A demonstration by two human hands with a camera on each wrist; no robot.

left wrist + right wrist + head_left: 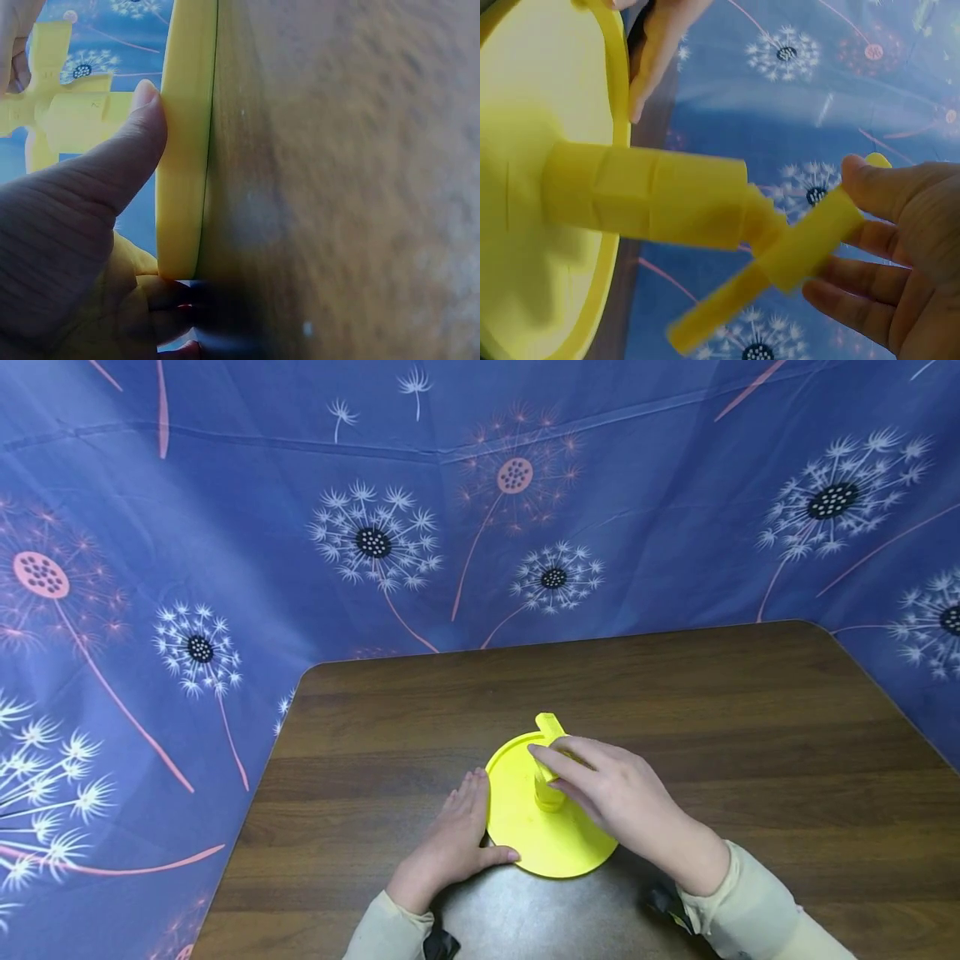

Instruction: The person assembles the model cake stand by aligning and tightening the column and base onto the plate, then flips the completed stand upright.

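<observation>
Now the right hand [626,789] pinches the tilted cross [814,240]; the left hand [457,831], fingers straight, braces the base [525,835], post [690,199] upright, well in from the table's [375,727] far edge. Light, stiff, slickish plastic, I'd say: take the cross by an arm, base by its rim.

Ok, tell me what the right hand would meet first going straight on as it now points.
Probably the yellow crosspiece, which the right hand already pinches; past that, the way looks free above the yellow round base, though depth is unclear.
</observation>
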